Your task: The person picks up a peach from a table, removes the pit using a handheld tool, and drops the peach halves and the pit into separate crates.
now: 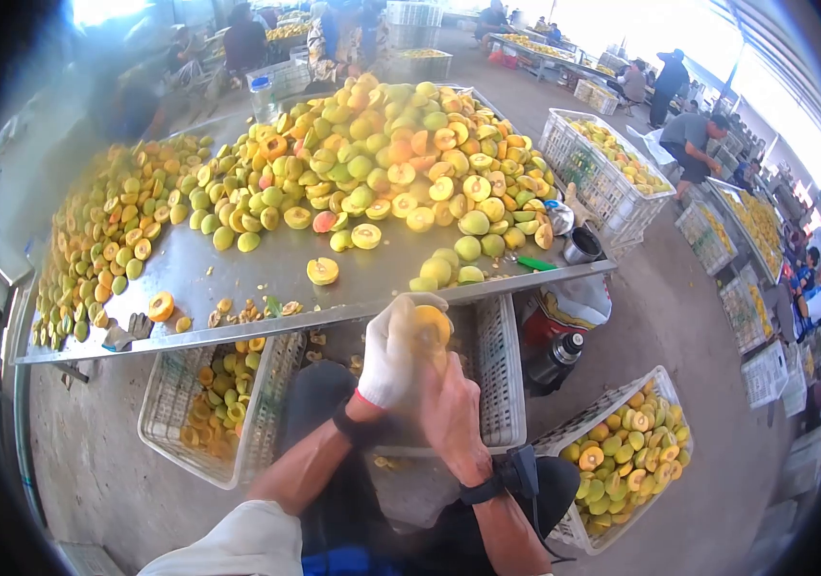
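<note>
Grip: left hand [389,353], white-gloved, closed around a yellow fruit [433,326]; right hand [449,413], bare, curled just beneath and touching it. Whether that fist grips anything cannot be determined.
Fruit position: just below the front edge of the metal table [238,274], above the middle crate [497,384].
Table: heaped with whole and halved fruit.
Side crates: left crate [166,413] and right crate [603,405] hold cut fruit.

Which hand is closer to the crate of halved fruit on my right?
Right. The bare right hand is just left of the crate; the gloved left hand, gripping a yellow fruit, is farther left.
</note>
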A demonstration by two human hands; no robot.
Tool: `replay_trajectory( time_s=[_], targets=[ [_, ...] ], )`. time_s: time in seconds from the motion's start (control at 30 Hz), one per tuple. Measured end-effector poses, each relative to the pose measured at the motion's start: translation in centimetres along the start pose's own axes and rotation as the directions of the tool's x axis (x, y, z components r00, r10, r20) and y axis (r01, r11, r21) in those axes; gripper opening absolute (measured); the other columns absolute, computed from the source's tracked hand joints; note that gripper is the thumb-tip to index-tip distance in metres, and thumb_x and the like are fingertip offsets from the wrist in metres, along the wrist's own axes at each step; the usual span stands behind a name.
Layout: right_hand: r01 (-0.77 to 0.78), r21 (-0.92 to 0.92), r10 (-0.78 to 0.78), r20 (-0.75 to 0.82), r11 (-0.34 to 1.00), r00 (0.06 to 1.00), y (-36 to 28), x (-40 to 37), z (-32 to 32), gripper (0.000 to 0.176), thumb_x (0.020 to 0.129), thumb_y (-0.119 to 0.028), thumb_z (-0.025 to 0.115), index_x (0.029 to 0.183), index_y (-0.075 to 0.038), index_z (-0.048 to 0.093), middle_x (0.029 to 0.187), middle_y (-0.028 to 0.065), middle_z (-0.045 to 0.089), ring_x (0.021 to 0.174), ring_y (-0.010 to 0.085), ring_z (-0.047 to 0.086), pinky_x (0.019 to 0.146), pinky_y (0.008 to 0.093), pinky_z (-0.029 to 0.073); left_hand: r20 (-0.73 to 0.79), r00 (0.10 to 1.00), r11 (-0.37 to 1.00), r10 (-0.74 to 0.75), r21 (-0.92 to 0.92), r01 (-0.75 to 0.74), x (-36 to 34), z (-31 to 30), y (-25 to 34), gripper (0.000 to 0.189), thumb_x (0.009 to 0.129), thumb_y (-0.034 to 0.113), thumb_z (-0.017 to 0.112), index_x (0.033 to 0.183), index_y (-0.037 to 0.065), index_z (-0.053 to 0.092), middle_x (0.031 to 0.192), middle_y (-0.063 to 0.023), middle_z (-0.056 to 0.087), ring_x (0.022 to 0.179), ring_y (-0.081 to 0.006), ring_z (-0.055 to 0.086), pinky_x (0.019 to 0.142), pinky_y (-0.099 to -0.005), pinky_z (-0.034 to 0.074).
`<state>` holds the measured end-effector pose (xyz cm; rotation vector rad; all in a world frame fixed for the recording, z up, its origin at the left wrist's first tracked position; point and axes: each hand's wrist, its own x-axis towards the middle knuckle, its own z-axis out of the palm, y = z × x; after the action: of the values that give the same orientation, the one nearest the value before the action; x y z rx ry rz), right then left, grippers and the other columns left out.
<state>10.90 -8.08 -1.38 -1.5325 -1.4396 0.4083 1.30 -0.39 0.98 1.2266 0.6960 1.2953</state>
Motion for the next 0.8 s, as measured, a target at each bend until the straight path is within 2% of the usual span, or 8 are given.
replay_trajectory(
  time_s=[0.17, 0.27, 0.37, 0.5, 0.6, 0.7, 0.8],
  targets=[
    [-0.019, 0.029, 0.017, 0.074, 0.999, 0.997, -0.8, 0.2, -0.5, 0.023, 0.103, -0.018, 0.063, 0.100, 0.002, 0.052, 0.074, 0.0306, 0.063, 0.077, 0.0537, 0.063, 0.061, 0.0555, 0.048, -0.025, 0.997, 0.996, 0.070, 0.053, -0.068, 0.0, -0.1, -0.1, 0.044, 0.112, 0.035, 0.041, 0.112, 0.001, 0.068, 0.086, -0.0052, 0.069, 0.079, -0.0095, 0.059, 0.073, -0.0267, 0.049],
    [-0.002, -0.047, 0.005, 0.047, 0.999, 0.999, -0.9, -0.1, -0.5, 0.023, 0.103, -0.018, 0.063, 0.101, 0.003, 0.052, 0.075, 0.0317, 0.063, 0.077, 0.0544, 0.063, 0.061, 0.0559, 0.048, -0.042, 0.995, 0.995, 0.087, 0.053, -0.085, -0.4, 0.2, 0.3, 0.043, 0.112, 0.034, 0.041, 0.113, 0.001, 0.068, 0.087, -0.0055, 0.070, 0.080, -0.0092, 0.060, 0.074, -0.0265, 0.050],
    [0.019, -0.036, -0.019, 0.002, 0.999, 1.000, -1.1, -0.4, 0.0, 0.024, 0.103, -0.018, 0.062, 0.103, 0.003, 0.052, 0.077, 0.0330, 0.063, 0.078, 0.0551, 0.063, 0.062, 0.0565, 0.048, -0.117, 0.988, 0.994, 0.104, 0.036, -0.100, -1.1, 0.6, 0.3, 0.042, 0.112, 0.032, 0.041, 0.115, 0.001, 0.068, 0.090, -0.0059, 0.070, 0.082, -0.0097, 0.061, 0.076, -0.0269, 0.051],
    [-0.003, -0.020, 0.002, -0.012, 1.000, 1.000, -1.6, -0.6, 0.3, 0.021, 0.104, -0.014, 0.053, 0.109, 0.006, 0.051, 0.081, 0.0317, 0.061, 0.081, 0.0551, 0.061, 0.066, 0.0596, 0.045, -0.196, 0.976, 0.995, 0.095, -0.017, -0.100, -1.6, 1.2, -0.2, 0.039, 0.111, 0.029, 0.041, 0.118, 0.001, 0.067, 0.094, -0.0065, 0.072, 0.086, -0.0107, 0.063, 0.078, -0.0285, 0.052],
    [0.015, 0.001, -0.015, -0.028, 1.000, 0.999, -1.2, -0.4, 0.1, 0.021, 0.105, -0.016, 0.054, 0.109, 0.005, 0.054, 0.084, 0.0316, 0.063, 0.084, 0.0552, 0.061, 0.066, 0.0577, 0.047, -0.176, 0.968, 0.984, 0.177, 0.048, -0.171, -1.7, 1.3, -0.5, 0.038, 0.111, 0.028, 0.042, 0.120, 0.000, 0.066, 0.097, -0.0075, 0.072, 0.088, -0.0115, 0.063, 0.080, -0.0291, 0.053],
    [0.036, 0.059, -0.035, -0.024, 0.998, 0.999, -0.4, -0.5, -0.1, 0.025, 0.105, -0.021, 0.058, 0.109, 0.003, 0.057, 0.083, 0.0327, 0.064, 0.086, 0.0562, 0.061, 0.066, 0.0550, 0.049, -0.108, 0.979, 0.985, 0.173, 0.029, -0.171, -1.8, 1.0, -1.0, 0.037, 0.111, 0.028, 0.043, 0.121, 0.000, 0.065, 0.100, -0.0086, 0.072, 0.088, -0.0119, 0.063, 0.080, -0.0292, 0.053],
    [0.018, 0.089, -0.020, 0.025, 0.996, 0.999, -0.2, -0.5, -0.5, 0.025, 0.105, -0.021, 0.058, 0.111, 0.004, 0.057, 0.084, 0.0330, 0.064, 0.088, 0.0561, 0.061, 0.067, 0.0543, 0.049, -0.032, 0.955, 0.951, 0.294, 0.115, -0.288, -1.6, 0.7, -0.8, 0.039, 0.111, 0.029, 0.044, 0.121, -0.002, 0.065, 0.102, -0.0088, 0.071, 0.089, -0.0123, 0.064, 0.080, -0.0293, 0.053]
  ],
)
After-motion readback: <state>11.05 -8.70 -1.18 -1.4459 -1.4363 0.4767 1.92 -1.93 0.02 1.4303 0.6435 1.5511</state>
